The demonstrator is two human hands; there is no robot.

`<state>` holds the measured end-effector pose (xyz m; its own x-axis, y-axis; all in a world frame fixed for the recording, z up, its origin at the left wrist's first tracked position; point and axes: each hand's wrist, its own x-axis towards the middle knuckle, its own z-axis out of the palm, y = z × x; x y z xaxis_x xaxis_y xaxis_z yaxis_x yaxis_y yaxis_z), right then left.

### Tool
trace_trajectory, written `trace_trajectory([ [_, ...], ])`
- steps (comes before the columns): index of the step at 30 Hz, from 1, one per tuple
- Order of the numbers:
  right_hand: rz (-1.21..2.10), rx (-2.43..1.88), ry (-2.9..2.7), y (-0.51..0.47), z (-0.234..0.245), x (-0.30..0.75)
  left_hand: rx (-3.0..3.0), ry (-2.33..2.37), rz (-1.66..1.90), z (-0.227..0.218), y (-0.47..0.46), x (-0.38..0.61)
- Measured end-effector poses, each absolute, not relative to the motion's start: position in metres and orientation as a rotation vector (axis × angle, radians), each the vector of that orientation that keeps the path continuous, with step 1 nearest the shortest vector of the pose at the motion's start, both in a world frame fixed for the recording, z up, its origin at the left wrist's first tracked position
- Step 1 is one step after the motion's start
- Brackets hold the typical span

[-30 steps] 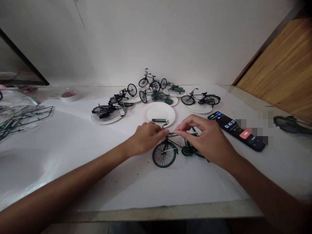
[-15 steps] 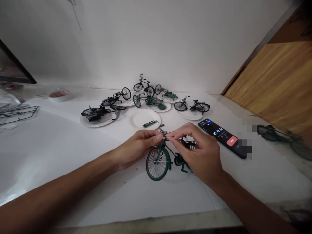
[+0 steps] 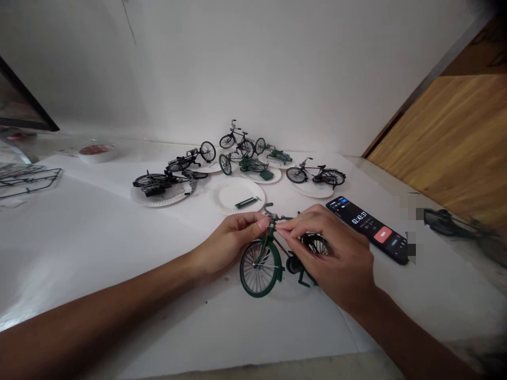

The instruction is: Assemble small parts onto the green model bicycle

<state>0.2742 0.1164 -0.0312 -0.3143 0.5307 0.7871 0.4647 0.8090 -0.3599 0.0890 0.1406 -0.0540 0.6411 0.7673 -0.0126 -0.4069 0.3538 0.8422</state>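
A green model bicycle [image 3: 258, 269] stands upright on the white table, its front wheel toward me and to the left. My left hand [image 3: 233, 243] is closed on it just below the handlebar, thumb and fingers at the head of the frame. Beside that spot, my right hand [image 3: 332, 248] is pinched, fingertips against the front of the frame; whatever lies between them is too small to make out. The right hand covers much of the saddle and rear wheel. Behind the handlebar, a small green part [image 3: 246, 202] lies on a white paper plate [image 3: 225, 186].
Farther back, several black and green model bicycles, such as a black one [image 3: 317, 174], lie or stand on paper plates. A phone [image 3: 366, 229] showing a timer lies to the right. At the left are a bowl [image 3: 96, 154] and dark part frames [image 3: 35, 179].
My right fingertips have drawn slightly away from the left thumb, showing more of the handlebar. The whole view has shifted a little; both hands stay at the front of the bicycle.
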Motion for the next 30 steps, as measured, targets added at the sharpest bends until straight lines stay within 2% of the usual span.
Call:
trace_trajectory([
  [30, 0.148, -0.788, -1.936, 0.1147, -0.0311, 0.275, 0.928, 0.459, 0.777, -0.0555, 0.1399, 0.0902],
])
